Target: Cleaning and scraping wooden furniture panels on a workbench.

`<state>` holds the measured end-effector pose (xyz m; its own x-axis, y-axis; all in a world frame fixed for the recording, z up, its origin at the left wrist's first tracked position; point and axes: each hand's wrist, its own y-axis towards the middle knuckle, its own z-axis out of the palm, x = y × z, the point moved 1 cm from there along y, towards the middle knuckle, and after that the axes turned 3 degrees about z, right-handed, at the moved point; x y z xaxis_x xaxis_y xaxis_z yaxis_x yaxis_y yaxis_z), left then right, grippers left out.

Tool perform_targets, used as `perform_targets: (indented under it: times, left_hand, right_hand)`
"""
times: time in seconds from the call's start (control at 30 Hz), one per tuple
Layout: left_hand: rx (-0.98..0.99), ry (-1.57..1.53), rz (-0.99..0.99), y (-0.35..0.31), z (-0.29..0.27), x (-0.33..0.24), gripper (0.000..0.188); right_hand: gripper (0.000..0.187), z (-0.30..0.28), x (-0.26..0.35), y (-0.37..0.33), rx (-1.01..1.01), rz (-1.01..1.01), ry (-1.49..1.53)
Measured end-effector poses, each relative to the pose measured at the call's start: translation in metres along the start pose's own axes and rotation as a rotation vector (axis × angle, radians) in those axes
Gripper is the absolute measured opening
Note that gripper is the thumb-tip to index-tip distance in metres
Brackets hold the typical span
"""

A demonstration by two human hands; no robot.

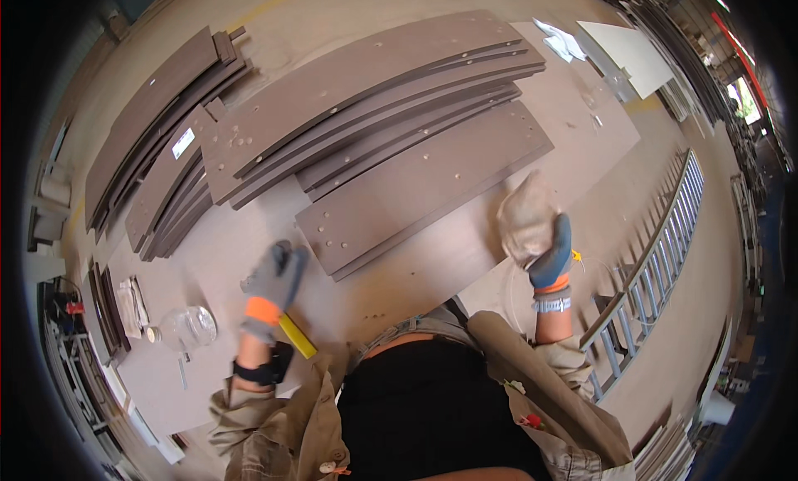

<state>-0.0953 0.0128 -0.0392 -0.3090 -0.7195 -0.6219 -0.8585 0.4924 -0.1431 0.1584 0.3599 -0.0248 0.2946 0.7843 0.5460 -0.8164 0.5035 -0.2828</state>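
Observation:
My right hand [550, 252], in a grey and blue work glove with an orange cuff, is closed on a crumpled beige rag [527, 218]. The rag is close to the right end of a brown drilled board [428, 178]; whether it touches the board I cannot tell. My left hand [278, 277], gloved alike, is near that board's left end. Its dark fingertips are bunched and smeared by motion, so its grip is unclear. Beside my left wrist lies a narrow yellow object [298, 336], partly hidden by the arm.
More brown boards [374, 61] are stacked behind, with other stacks [158, 115] further left. A clear plastic jar [189, 327] lies at the left of the work table [399, 302]. On the right, a metal ladder [644, 282] lies on the floor. White paper [559, 41] is at the far right.

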Motion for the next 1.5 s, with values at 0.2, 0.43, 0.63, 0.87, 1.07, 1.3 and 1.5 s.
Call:
perform_targets:
  times: [0.2,0.43,0.63,0.87,1.07,1.3,1.5]
  left_hand:
    - [-0.081,-0.485,-0.311,0.006,0.089,0.01,0.057]
    - [-0.014,-0.325,-0.405,0.004,0.089,0.009,0.056]
    - [-0.267,-0.136,-0.437,0.005,0.107,-0.012,0.06]
    - [-0.346,-0.395,-0.638,0.022,0.112,-0.006,0.06]
    - [-0.45,-0.514,-0.654,0.001,0.115,-0.015,0.046]
    - [-0.54,-0.652,-0.687,-0.028,0.128,-0.023,0.042]
    - [-0.581,-0.539,-0.594,-0.049,0.149,0.015,0.051]
  right_hand:
    - [0.055,0.015,0.019,0.064,-0.098,-0.364,-0.618]
    - [0.042,-0.064,0.114,0.146,-0.287,-0.46,-0.597]
    - [0.065,-0.076,0.141,0.188,-0.716,-0.335,-1.401]
    - [0.059,-0.12,0.152,0.246,-0.479,-0.149,-1.888]
    - [0.052,-0.134,0.143,0.232,-0.383,-0.21,-2.002]
    - [0.045,-0.157,0.154,0.21,-0.353,-0.233,-1.85]
    - [0.046,-0.165,0.19,0.212,-0.436,-0.352,-1.412]
